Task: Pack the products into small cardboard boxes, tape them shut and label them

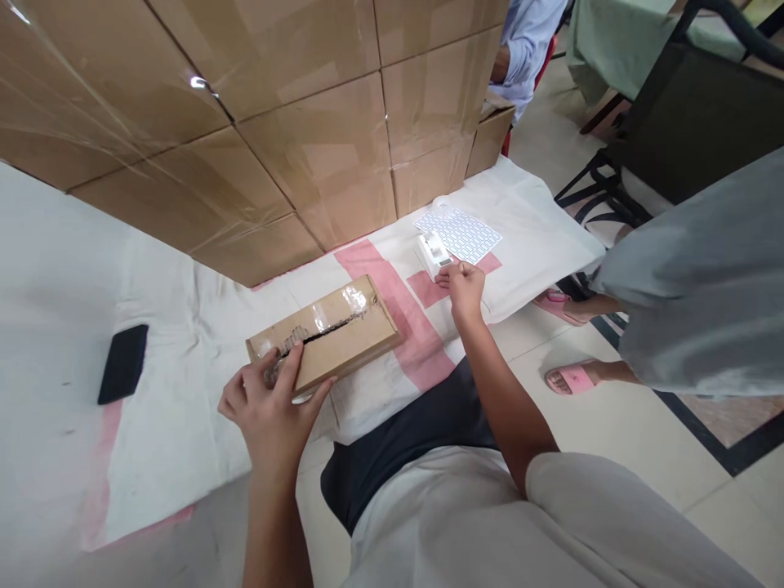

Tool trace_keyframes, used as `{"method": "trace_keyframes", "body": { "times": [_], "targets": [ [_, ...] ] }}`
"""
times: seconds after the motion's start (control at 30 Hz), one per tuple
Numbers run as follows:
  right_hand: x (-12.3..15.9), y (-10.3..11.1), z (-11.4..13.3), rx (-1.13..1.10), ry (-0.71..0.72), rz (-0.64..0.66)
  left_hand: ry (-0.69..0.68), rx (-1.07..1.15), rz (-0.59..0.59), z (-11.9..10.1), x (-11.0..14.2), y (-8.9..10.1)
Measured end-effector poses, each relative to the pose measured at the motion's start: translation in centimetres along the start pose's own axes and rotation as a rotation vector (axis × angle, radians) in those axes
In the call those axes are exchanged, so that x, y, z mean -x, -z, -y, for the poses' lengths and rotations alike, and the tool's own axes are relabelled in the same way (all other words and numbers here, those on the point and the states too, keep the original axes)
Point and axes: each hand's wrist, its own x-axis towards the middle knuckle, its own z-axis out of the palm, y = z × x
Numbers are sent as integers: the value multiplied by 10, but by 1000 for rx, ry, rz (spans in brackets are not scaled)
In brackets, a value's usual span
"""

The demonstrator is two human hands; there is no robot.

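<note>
A small flat cardboard box (334, 331) with clear tape along its top seam lies on the white cloth-covered table (177, 408). My left hand (269, 404) grips the box's near left corner, fingers curled over the edge. My right hand (464, 286) is stretched out to the right, fingers pinched on a small white device (432, 253). A sheet of small blue-edged labels (461, 233) lies just beyond that device.
A wall of large taped cardboard cartons (294, 122) fills the back of the table. A black phone (122, 363) lies at the left. A person in grey with pink sandals (569, 377) stands at the right; another person's blue sleeve (527, 41) shows behind the cartons. A black chair (692, 122) stands far right.
</note>
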Motion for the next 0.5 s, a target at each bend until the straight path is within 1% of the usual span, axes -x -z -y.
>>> {"method": "trace_keyframes", "body": {
  "times": [0.23,0.4,0.5],
  "targets": [
    [-3,3,-15,116,119,6,-4,-17,0,-1,-1,1],
    [-5,3,-17,165,122,19,39,1,27,-2,-1,0],
    [-2,4,-15,149,97,36,36,8,28,-3,-1,2]
  ]
}}
